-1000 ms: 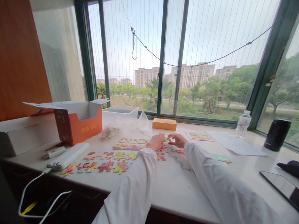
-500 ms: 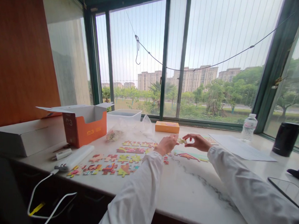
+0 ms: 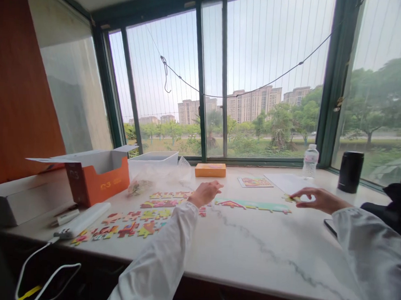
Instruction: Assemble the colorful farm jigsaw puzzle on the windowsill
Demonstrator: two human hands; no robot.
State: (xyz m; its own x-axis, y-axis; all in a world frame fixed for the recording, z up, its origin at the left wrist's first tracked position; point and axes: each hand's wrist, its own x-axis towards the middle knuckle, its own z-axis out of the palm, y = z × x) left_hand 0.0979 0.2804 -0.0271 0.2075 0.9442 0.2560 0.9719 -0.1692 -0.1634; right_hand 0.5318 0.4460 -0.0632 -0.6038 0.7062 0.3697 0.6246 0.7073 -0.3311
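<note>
My right hand point(image 3: 319, 199) pinches a yellowish jigsaw piece point(image 3: 289, 198) between thumb and finger, just above the right end of a joined puzzle strip point(image 3: 261, 205). The strip is pale green with a red roof shape near its left end. My left hand point(image 3: 205, 193) hovers at the strip's left end, fingers loosely stretched and nothing seen in them. Left of it lie rows of loose jigsaw pieces point(image 3: 147, 228), pink, yellow and red, partly hidden by my left sleeve. A small colourful picture card point(image 3: 255, 181) lies behind the strip.
An orange box point(image 3: 210, 170) stands near the window. Farther left are an open orange carton point(image 3: 101, 180), a clear plastic bin point(image 3: 153, 162), a bag of pieces point(image 3: 140, 187) and a white power strip point(image 3: 85, 220). A bottle point(image 3: 310, 162) and black tumbler point(image 3: 350, 172) stand right.
My hands have parted. The right hand has carried the jigsaw piece to the right, towards the strip's end; the left has let go of it. The view has swung right.
</note>
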